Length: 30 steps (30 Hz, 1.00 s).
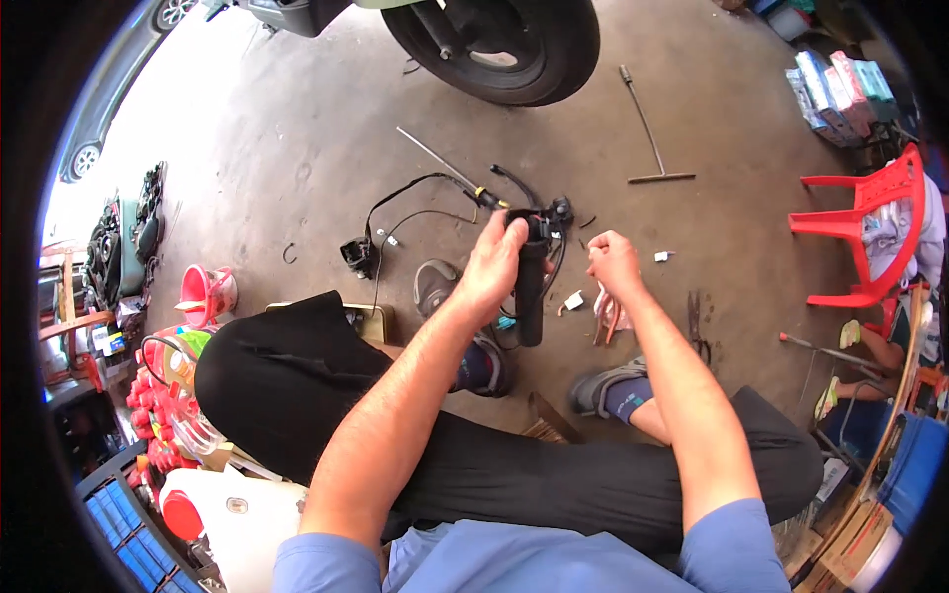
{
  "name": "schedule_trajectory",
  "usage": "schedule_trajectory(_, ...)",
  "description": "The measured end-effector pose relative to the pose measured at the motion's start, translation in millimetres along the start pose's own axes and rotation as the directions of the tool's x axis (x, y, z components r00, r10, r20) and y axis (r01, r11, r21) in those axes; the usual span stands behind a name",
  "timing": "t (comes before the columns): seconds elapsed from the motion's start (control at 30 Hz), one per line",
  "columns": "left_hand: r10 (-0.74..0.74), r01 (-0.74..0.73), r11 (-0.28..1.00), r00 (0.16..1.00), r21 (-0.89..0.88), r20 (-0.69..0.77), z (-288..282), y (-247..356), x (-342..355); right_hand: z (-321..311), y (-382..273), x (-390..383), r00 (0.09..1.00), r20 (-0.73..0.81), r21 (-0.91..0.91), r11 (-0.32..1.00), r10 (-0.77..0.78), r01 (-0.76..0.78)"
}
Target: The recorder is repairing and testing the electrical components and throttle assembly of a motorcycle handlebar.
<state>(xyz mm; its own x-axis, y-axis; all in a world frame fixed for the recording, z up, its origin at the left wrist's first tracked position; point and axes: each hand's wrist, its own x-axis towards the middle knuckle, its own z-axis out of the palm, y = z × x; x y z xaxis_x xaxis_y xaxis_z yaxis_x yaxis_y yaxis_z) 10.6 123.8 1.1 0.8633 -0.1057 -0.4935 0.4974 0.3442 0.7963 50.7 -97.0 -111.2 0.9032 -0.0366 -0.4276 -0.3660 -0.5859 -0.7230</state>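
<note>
My left hand [491, 259] is closed around a black handlebar grip [531, 308] with a switch housing at its upper end, held above the floor between my feet. Black wires hang from the housing, and one cable [395, 190] runs left to a black box-shaped part [358, 257]. To the right, my right hand [615, 263] has its fingers curled together, apart from the grip; anything in them is too small to make out. Beyond my left hand lies a long screwdriver [435, 153] with a black and yellow handle. Under my right hand are pliers-like handles [600, 318], partly hidden.
A vehicle wheel [504, 49] stands ahead. On the floor lie a T-handle wrench [645, 124], a dark hand tool [698, 331] and small white connectors [572, 300]. A red chair [860, 227] stands right; a red bucket [206, 295] left. Another person's feet [838, 366] show at right.
</note>
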Motion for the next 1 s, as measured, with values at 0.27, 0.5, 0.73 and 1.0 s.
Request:
schedule_trajectory(0.27,-0.056,0.066,0.997,0.97,-0.032,0.235,50.1,-11.6,-22.1,-128.9,-99.4,-55.2,0.978,0.141,-0.005,0.988,-0.152,0.154)
schedule_trajectory(0.5,-0.064,0.059,0.998,0.951,0.026,0.301,79.4,-23.0,-42.4,-152.6,-124.4,-133.2,0.971,0.206,0.104,0.99,-0.118,0.099)
schedule_trajectory(0.73,-0.044,-0.008,0.986,0.951,0.164,0.305,86.2,-41.4,-47.5,-130.4,-111.5,-154.7,0.958,0.145,-0.121,0.957,-0.246,0.264)
schedule_trajectory(1.0,-0.121,0.019,0.936,0.955,0.352,0.27,89.0,-48.7,-43.9,-116.2,-100.4,-148.2,0.941,0.2,-0.259,0.911,-0.274,0.32)
